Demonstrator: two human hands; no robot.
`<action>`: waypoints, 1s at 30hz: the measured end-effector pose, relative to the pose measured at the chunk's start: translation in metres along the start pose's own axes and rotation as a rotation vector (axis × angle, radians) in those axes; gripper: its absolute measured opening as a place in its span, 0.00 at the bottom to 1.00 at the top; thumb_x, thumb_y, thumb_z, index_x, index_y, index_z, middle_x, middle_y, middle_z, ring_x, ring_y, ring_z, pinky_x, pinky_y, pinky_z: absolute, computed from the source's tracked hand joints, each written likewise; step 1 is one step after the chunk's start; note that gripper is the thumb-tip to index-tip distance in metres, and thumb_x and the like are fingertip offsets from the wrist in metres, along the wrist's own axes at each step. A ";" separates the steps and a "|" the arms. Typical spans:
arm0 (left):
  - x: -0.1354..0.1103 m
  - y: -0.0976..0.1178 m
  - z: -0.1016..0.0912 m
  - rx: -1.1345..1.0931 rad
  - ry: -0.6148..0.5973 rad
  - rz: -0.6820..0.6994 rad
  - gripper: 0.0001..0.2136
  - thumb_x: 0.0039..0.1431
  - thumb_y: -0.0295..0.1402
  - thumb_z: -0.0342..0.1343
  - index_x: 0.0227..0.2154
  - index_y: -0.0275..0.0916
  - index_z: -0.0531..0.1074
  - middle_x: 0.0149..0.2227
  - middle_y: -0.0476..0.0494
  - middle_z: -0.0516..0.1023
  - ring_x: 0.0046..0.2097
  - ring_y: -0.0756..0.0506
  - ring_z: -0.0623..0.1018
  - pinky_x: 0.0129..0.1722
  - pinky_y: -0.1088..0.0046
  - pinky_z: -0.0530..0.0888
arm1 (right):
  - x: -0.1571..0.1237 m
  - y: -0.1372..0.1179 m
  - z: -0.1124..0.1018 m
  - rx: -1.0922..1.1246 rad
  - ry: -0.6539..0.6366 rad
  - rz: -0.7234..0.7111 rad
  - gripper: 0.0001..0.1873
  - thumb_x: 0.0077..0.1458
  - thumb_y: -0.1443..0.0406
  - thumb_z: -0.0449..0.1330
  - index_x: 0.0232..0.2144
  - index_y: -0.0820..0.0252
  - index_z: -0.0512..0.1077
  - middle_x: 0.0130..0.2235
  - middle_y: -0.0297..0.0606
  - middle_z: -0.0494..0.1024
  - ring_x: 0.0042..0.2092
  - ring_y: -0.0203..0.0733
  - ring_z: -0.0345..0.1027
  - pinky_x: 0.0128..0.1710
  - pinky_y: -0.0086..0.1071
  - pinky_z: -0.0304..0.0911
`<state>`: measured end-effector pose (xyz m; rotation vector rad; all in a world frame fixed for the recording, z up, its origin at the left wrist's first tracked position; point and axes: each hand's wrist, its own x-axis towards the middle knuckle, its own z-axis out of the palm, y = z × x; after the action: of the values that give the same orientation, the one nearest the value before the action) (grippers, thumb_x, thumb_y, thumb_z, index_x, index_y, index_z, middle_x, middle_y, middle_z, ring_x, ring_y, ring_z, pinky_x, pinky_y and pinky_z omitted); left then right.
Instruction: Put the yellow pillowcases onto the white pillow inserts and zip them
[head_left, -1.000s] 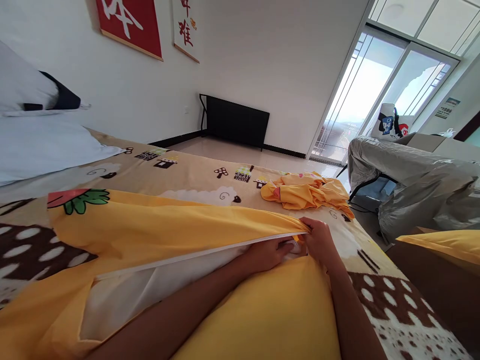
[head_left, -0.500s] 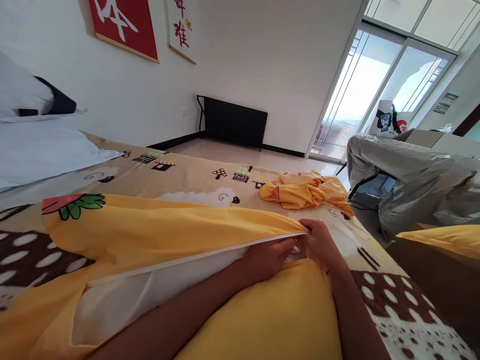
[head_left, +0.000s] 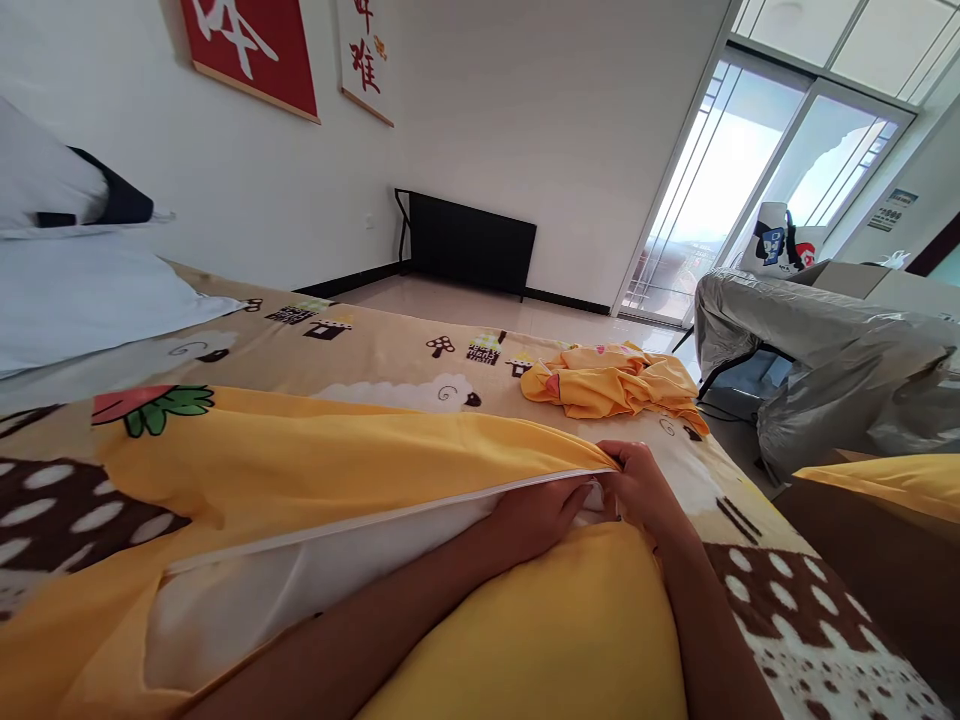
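A yellow fabric cover with a strawberry print lies across the bed, its long white-edged opening facing me. Its white inside shows through the gap. My right hand pinches the right end of that opening between thumb and fingers. Reaching into the opening from the left, my left hand is closed beside the right one, and its fingertips are partly hidden by the cloth. What it grips I cannot make out. A plump, plain yellow piece bulges between my forearms.
The bed has a patterned sheet. A crumpled orange-yellow cloth lies near its far edge, a white pillow at left. At right are a plastic-wrapped piece of furniture and another yellow cloth. A folded black table leans against the wall.
My left hand has shifted its fingers and thumb slightly inside the opening. My right hand keeps its pinch on the cover's edge, and the cloth has barely moved.
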<state>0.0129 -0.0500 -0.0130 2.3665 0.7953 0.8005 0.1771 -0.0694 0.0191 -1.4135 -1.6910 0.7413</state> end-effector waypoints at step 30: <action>0.011 -0.007 0.004 -0.365 0.107 -0.234 0.15 0.60 0.44 0.47 0.44 0.43 0.71 0.50 0.50 0.74 0.52 0.46 0.71 0.54 0.69 0.67 | 0.005 0.002 0.006 0.249 -0.109 0.060 0.06 0.32 0.68 0.50 0.18 0.61 0.66 0.19 0.27 0.57 0.24 0.30 0.47 0.21 0.24 0.46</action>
<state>0.0204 -0.0392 -0.0161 1.8842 0.8679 0.8924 0.1722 -0.0639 0.0152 -1.2735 -1.5799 1.0417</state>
